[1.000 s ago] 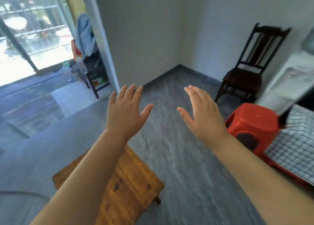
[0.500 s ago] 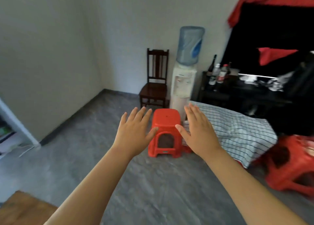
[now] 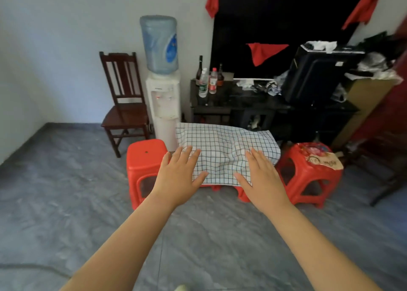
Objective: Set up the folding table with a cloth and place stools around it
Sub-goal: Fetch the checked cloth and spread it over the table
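With my left hand (image 3: 178, 178) and right hand (image 3: 262, 180) flat and empty, I reach toward the checked cloth (image 3: 222, 150) draped between red stools (image 3: 145, 156); next, I judge, both must pinch its near edge.

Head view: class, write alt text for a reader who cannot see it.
Left hand and right hand, fingers straight, reach toward a checked cloth flanked by two red stools; a wooden chair and water dispenser stand behind.

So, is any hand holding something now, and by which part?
Nothing is held. The left hand and the right hand are both open, in front of the white black-checked cloth.
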Demonstrator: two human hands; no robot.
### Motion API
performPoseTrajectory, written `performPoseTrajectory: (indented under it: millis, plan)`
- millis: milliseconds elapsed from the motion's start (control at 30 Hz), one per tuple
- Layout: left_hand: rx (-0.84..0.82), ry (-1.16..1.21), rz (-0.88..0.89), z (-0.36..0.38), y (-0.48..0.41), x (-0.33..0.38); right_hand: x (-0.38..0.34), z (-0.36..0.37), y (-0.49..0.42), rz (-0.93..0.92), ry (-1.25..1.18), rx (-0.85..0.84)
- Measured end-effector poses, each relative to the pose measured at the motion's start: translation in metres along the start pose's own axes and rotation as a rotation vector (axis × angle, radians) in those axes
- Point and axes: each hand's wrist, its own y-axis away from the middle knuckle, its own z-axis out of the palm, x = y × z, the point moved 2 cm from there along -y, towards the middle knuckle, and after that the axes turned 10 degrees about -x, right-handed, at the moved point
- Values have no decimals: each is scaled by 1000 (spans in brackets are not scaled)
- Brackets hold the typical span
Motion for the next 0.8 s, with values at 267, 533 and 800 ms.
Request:
performPoseTrajectory:
  millis: [267,533,800]
  plan:
    - [-112,59,70,44,-131,-4,52,29,-100,147,7,-81]
    - [-233,86,253,87,-263,49,139,36,-154,346,2,-111]
    - [-258,54,393,119,-391,155,270,19,-202,488,-38,-97]
